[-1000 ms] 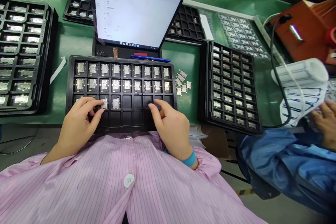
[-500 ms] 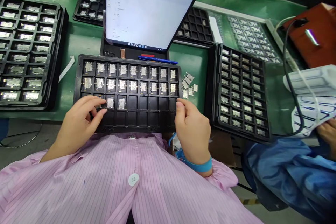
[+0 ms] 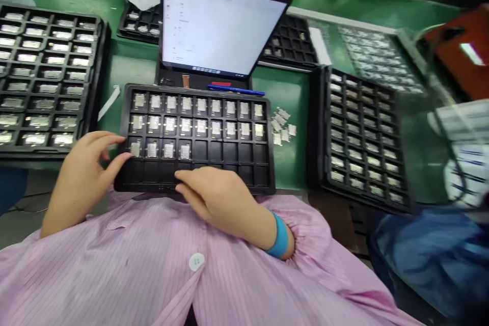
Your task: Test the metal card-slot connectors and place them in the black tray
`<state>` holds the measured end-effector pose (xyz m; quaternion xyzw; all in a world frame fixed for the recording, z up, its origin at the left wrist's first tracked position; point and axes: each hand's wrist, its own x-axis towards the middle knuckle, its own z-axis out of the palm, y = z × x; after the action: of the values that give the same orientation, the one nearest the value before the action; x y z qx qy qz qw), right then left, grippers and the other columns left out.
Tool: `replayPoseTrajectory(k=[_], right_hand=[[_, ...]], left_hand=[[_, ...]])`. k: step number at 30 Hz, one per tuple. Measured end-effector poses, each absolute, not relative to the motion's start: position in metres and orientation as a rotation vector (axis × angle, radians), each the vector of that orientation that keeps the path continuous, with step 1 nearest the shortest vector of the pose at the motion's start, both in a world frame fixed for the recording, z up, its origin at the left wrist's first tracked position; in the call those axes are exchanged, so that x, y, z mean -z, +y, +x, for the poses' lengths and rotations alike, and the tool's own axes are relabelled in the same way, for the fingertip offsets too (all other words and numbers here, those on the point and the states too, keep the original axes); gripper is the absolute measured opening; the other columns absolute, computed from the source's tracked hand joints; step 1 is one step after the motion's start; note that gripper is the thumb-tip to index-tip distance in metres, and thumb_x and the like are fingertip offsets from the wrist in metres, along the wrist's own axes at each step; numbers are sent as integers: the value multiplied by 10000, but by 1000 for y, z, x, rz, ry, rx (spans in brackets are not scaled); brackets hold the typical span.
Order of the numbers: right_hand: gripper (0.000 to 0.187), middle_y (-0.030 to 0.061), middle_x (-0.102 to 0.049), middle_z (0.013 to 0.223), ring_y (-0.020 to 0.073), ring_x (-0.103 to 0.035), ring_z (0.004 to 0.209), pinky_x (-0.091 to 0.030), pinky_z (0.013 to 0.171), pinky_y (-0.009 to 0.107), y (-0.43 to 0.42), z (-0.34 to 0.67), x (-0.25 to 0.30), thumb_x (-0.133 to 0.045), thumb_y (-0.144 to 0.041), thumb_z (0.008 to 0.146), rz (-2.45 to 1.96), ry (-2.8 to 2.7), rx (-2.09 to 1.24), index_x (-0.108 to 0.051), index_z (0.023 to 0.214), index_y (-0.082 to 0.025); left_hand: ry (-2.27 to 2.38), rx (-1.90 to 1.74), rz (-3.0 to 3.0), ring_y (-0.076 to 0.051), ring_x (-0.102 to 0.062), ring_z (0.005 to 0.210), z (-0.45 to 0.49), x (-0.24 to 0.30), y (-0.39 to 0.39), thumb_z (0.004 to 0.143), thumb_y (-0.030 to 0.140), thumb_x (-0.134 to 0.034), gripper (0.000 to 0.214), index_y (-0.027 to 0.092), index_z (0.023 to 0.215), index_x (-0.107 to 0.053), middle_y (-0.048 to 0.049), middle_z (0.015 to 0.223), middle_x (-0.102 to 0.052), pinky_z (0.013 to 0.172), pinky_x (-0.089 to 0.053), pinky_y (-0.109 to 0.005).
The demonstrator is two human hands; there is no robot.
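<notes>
A black compartment tray lies before me, its two upper rows filled with small silvery metal modules. In the third row, several more modules occupy the left compartments. My left hand is at the tray's left edge, thumb and forefinger apart, the thumb tip over the rim beside the leftmost module of that row. Over the bottom row lies my right hand, palm down, fingers stretched leftward with nothing visible in them. A blue band circles the right wrist.
Loose metal pieces lie right of the tray. Behind it are a laptop screen and a blue pen. Filled trays stand at left and right. A person's blue clothing shows at lower right.
My right hand has left the tray's right edge and moved left over the bottom row. My left hand has drawn back leftward from the third-row modules, uncovering them. The view has shifted slightly.
</notes>
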<state>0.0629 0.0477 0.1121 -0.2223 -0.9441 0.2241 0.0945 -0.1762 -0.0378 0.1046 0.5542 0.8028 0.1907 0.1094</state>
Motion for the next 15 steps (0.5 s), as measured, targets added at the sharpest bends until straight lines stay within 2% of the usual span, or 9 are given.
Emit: replayPoseTrajectory(k=[3, 6, 11, 15], right_hand=[[148, 72, -692, 891, 208, -629, 836, -465, 721, 319, 62, 39, -110, -534, -226, 946, -816, -2699, -693, -662, 973, -156], [127, 94, -644, 940, 225, -595, 870, -472, 762, 341, 71, 11, -102, -560, -186, 919, -840, -2671, -717, -658, 983, -134], [157, 134, -572, 1002, 269, -549, 954, -471, 831, 385, 76, -17, -87, -599, -153, 879, -861, -2713, -699, -653, 1019, -105], [141, 129, -546, 998, 277, -529, 982, -465, 855, 395, 76, -20, -82, -627, -110, 836, -851, -2678, -712, -639, 976, -119]], left_hand=[[2291, -584, 1642, -194, -591, 888, -171, -101, -34, 851, 302, -634, 196, 204, 1020, -654, -64, 1214, -554, 875, -491, -361], [2295, -555, 1612, -214, -590, 954, -167, -100, -29, 835, 270, -667, 218, 193, 1036, -634, -82, 1240, -509, 920, -493, -393], [2310, -436, 1589, -222, -602, 900, -168, -102, -24, 832, 314, -689, 310, 194, 1101, -593, -88, 1185, -471, 836, -519, -414], [2260, -419, 1565, -188, -594, 814, -172, -100, -23, 830, 301, -701, 300, 192, 1084, -583, -79, 1177, -445, 806, -520, -402]])
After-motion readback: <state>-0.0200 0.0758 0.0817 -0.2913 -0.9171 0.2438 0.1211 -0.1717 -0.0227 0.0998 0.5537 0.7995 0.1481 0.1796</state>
